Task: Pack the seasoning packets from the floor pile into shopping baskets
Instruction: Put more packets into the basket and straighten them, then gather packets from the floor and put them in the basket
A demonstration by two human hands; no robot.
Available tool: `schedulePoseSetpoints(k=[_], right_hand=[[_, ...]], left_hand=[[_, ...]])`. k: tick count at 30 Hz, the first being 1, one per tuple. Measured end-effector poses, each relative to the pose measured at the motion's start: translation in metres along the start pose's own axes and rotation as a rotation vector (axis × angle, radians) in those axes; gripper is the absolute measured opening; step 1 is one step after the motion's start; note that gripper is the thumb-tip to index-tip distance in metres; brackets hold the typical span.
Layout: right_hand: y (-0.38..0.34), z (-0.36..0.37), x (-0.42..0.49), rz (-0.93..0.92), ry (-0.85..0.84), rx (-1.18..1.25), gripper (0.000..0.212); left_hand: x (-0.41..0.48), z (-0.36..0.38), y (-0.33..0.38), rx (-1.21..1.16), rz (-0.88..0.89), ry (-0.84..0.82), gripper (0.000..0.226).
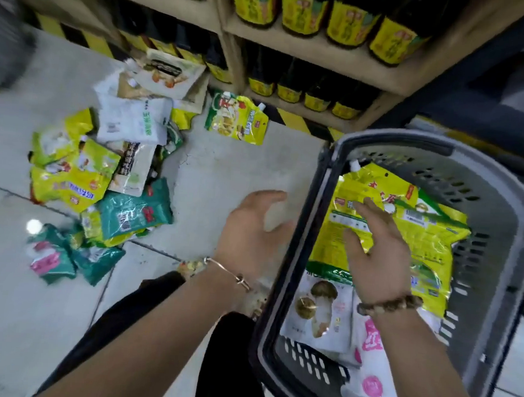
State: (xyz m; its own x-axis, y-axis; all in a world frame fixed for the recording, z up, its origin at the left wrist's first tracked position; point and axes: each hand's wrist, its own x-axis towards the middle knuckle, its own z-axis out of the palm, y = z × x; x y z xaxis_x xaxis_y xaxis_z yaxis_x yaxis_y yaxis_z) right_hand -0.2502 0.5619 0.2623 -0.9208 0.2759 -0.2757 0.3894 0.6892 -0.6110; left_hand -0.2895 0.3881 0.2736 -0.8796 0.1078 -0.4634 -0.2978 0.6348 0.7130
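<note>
The step in hand looks like the gap between loads, with nothing gripped and the next reach not yet begun. The pale tiled floor (225,172) fills most of the view. Behind it stand wooden shelves (323,52) of dark bottles with yellow labels (303,15), and black-and-yellow hazard striping (289,116) runs along their base. The grey shopping basket (510,205) sits on the floor at the person's right and is partly filled. Large yellow packets (419,234) lie across its far half, with a white mushroom-printed packet (318,307) and a pink-and-white one (371,340) nearer the body. The floor pile (104,172) of yellow, white and teal seasoning packets lies well apart to the left. A single yellow-green spouted pouch (237,118) rests near the shelf foot, between pile and basket. The right hand (379,250) is over the yellow packets with fingers spread and straight, holding nothing; whether it touches them I cannot tell. The left hand (253,231) is empty, fingers loosely curved, over bare floor just beside the basket's left rim. With most of the pile unpacked, the task seems early to midway. The next move likely calls for a leftward reach to the pile, or forward to the lone pouch. The slick packets overlap, so a firm pinch or a two-handed scoop would probably suit. A thin bangle (224,264) circles the left wrist and a bead bracelet (392,303) the right.
</note>
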Motion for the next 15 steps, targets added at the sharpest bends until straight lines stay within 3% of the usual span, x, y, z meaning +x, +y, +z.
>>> schedulePoseSetpoints(k=[7, 12, 15], right_hand=[[-0.084, 0.078, 0.022, -0.107, -0.076, 0.151, 0.037], [-0.115, 0.15, 0.048, 0.204, -0.264, 0.226, 0.028], [-0.137, 0.193, 0.067, 0.269, -0.346, 0.201, 0.029]], left_hand=[[0.03, -0.068, -0.095, -0.067, -0.29, 0.18, 0.034], [0.059, -0.107, -0.164, -0.127, -0.469, 0.213, 0.032], [0.076, -0.133, -0.203, -0.098, -0.544, 0.193, 0.034]])
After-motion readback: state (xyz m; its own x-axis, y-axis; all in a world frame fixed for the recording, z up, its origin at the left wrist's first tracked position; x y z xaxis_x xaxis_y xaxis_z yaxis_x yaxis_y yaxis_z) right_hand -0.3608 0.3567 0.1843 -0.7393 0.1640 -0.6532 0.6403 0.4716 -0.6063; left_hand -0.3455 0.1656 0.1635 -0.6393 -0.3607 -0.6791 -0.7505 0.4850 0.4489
